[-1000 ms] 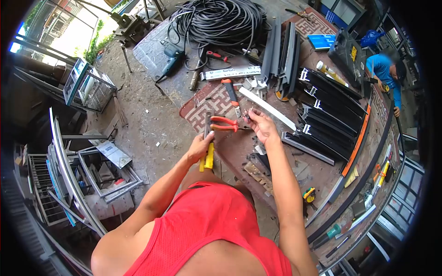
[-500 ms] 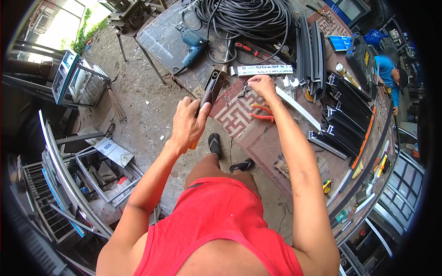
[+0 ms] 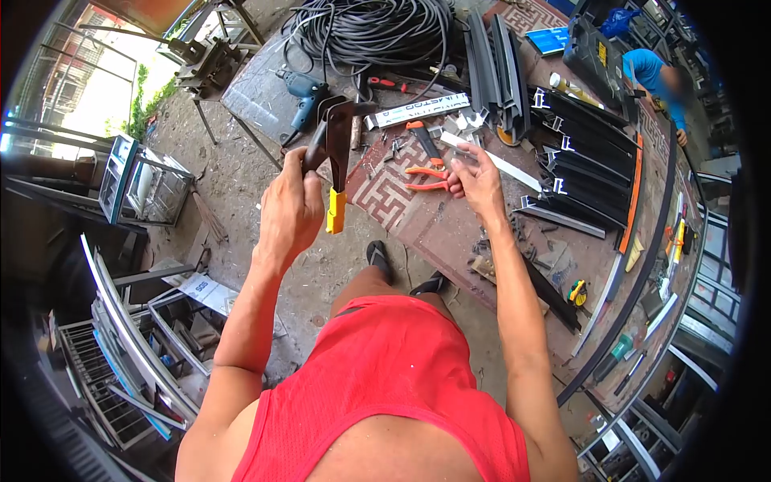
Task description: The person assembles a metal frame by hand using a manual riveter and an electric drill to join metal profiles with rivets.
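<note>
Rivet tool (image 3: 333,165) is black with a yellow handle, pliers (image 3: 426,178) orange, drill (image 3: 301,96) blue, mat (image 3: 385,189) red maze-pattern.

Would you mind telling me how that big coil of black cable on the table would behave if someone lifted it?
The cable coil is probably heavy, since it holds many loops. It would likely sag and flop. Loose strands trail toward the drill, so it may snag.

No legible text; print on level (image 3: 418,111) unreadable.
</note>
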{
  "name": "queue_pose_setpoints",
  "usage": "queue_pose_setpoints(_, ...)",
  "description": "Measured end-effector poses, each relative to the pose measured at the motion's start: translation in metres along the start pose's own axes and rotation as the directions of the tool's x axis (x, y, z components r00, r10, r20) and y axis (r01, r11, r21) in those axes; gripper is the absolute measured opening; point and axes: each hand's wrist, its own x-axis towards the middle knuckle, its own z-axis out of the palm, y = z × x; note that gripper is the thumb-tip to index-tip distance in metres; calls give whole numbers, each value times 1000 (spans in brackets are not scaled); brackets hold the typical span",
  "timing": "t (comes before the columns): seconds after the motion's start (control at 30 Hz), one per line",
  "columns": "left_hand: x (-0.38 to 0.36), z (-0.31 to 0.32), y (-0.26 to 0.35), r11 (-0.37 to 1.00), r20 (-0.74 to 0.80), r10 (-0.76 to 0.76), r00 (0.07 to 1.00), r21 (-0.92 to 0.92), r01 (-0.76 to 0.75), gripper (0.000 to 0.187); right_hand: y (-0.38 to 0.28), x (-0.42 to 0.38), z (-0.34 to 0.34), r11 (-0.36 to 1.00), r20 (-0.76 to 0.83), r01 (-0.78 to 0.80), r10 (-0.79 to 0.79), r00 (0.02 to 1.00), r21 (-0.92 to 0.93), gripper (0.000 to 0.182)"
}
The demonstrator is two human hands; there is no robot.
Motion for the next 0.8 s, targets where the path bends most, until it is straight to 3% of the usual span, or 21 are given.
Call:
queue_pose_setpoints(0.07, 1, 20, -5, 984, 53, -159, 986, -74, 163, 34, -7, -35, -7, 992, -26, 46, -43, 999, 113, 20)
queue_pose_setpoints(0.1, -1, 35, -17, 982, 96, -163, 982, -77, 171, 44, -9, -47, -10, 974, -43, 93, -86, 995, 209, 21)
queue_pose_setpoints(0.2, -23, 45, 28, 817, 385, -411, 826, -247, 521, 45, -36, -84, -21, 885, -116, 178, -142, 983, 431, 20)
queue_pose_setpoints(0.27, -43, 67, 27, 696, 510, -268, 817, -484, 530, 44, -43, -106, -36, 837, -103, 186, -155, 983, 515, 20)
queue_pose_setpoints(0.33, -54, 77, 39, 521, 647, -134, 750, -598, 609, 45, -47, -119, -54, 811, -32, 189, -206, 978, 553, 20)
queue_pose_setpoints(0.37, -61, 81, 47, 490, 699, -104, 708, -584, 648, 46, -51, -125, -55, 837, -104, 266, -246, 964, 479, 19)
queue_pose_setpoints(0.47, -72, 99, 57, 489, 769, 111, 630, -594, 639, 46, -74, -140, -56, 775, -184, 406, -363, 913, 485, 18)
queue_pose_setpoints(0.5, -75, 100, 68, 554, 760, 158, 630, -597, 581, 49, -84, -147, -56, 775, -185, 430, -390, 902, 463, 16)
queue_pose_setpoints(0.6, -77, 110, 70, 633, 760, 232, 608, -592, 499, 56, -92, -159, -66, 783, -122, 362, -350, 929, 506, 13)
queue_pose_setpoints(0.73, -76, 111, 89, 815, 701, 196, 686, -505, 283, 61, -86, -166, -83, 860, -157, 494, -474, 866, 128, 13)
queue_pose_setpoints(0.77, -77, 112, 93, 827, 700, 190, 689, -492, 271, 62, -85, -169, -86, 876, -166, 471, -452, 877, 103, 12)
queue_pose_setpoints(0.8, -79, 112, 96, 840, 698, 184, 692, -477, 258, 63, -82, -169, -92, 890, -114, 401, -385, 916, 218, 12)
